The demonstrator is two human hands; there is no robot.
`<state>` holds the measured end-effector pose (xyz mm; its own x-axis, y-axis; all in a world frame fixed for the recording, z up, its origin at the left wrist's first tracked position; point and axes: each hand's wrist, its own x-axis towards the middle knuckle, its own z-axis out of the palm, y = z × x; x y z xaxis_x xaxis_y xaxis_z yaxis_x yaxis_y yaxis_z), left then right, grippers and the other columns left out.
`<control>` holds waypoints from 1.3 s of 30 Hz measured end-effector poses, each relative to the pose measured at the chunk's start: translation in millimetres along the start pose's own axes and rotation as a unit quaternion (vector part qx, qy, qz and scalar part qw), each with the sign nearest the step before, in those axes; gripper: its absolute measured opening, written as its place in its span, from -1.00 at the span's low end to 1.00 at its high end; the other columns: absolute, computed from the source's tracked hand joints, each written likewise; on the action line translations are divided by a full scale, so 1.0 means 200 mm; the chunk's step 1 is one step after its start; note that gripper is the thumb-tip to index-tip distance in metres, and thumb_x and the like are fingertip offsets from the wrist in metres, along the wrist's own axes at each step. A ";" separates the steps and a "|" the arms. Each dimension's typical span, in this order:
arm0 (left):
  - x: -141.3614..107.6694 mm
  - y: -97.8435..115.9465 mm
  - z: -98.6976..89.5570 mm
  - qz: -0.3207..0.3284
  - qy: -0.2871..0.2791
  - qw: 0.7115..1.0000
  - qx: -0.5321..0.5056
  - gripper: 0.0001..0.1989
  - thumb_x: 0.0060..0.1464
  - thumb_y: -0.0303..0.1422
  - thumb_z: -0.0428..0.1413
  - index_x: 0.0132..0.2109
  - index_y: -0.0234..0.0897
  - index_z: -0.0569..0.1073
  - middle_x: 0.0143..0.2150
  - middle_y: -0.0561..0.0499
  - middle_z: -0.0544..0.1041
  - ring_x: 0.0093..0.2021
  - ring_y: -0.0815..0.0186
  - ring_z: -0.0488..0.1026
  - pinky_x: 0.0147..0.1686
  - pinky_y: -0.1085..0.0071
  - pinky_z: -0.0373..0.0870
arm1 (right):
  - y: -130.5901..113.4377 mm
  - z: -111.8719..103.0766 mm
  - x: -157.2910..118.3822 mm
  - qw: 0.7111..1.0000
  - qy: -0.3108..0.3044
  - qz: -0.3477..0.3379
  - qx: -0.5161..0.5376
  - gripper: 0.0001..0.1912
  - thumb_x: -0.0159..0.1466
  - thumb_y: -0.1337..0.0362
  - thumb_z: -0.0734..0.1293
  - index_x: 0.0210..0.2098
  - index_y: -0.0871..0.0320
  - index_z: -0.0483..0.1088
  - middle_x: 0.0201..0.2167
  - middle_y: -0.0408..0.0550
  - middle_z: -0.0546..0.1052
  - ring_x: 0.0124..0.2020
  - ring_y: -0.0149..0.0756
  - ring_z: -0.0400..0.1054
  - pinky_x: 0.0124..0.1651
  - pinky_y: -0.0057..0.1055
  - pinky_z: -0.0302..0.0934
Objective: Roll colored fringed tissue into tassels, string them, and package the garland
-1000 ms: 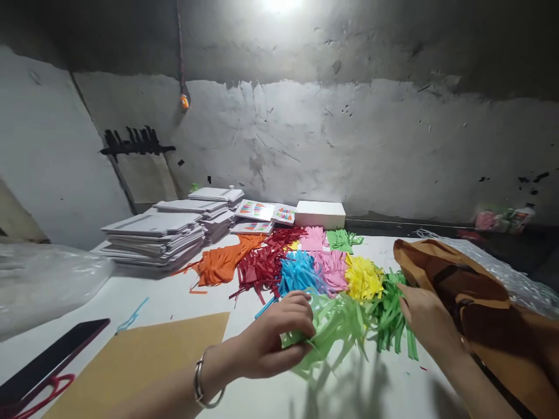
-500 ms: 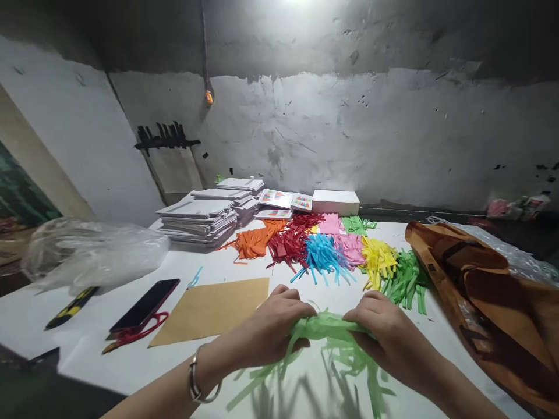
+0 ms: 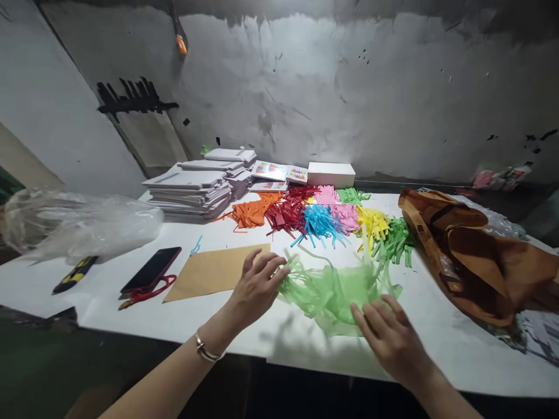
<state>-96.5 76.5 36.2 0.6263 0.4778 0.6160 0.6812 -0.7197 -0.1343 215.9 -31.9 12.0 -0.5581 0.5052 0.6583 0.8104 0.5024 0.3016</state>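
Observation:
A light green tissue-paper fringe (image 3: 336, 294), its cut strips loose and partly blurred, lies spread out in front of me above the near part of the white table. My left hand (image 3: 259, 282), a silver bangle at its wrist, is at the fringe's left end, fingers apart and fingertips against the strips. At the lower right edge of the paper is my right hand (image 3: 388, 334). Its fingers are stretched out and spread, with the index fingertip on the green sheet. Neither hand is closed around the paper.
Behind lie orange (image 3: 248, 212), red (image 3: 286, 215), blue (image 3: 321, 224), pink, yellow (image 3: 373, 224) and green fringes. Left are brown paper (image 3: 213, 270), a phone (image 3: 151, 270), a cutter (image 3: 75, 274), plastic wrap (image 3: 87, 218) and stacked white cards (image 3: 187, 192). An orange-brown bag (image 3: 458, 250) sits right.
The green fringe was bunched between both gripping hands; now it is spread wide and the fingers have opened. My hands have moved apart, and the view has tilted down.

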 end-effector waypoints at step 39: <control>-0.26 0.49 0.38 -0.050 -0.199 0.936 -0.287 -0.76 0.16 -0.65 0.02 -0.16 -0.22 0.41 -0.11 0.01 0.59 -0.12 0.23 0.47 0.15 0.09 0.20 | 0.14 0.33 -0.53 0.920 -0.159 0.352 -0.072 -0.44 0.45 -0.04 0.09 0.08 0.26 0.45 0.06 0.40 0.50 0.09 0.34 0.37 -0.06 0.45 0.16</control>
<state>-34.4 18.8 -67.9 0.7402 0.6241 0.2502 0.4988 -0.7593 0.4180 286.1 -24.9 -94.6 0.1088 0.8604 0.4978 0.9933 -0.1143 -0.0195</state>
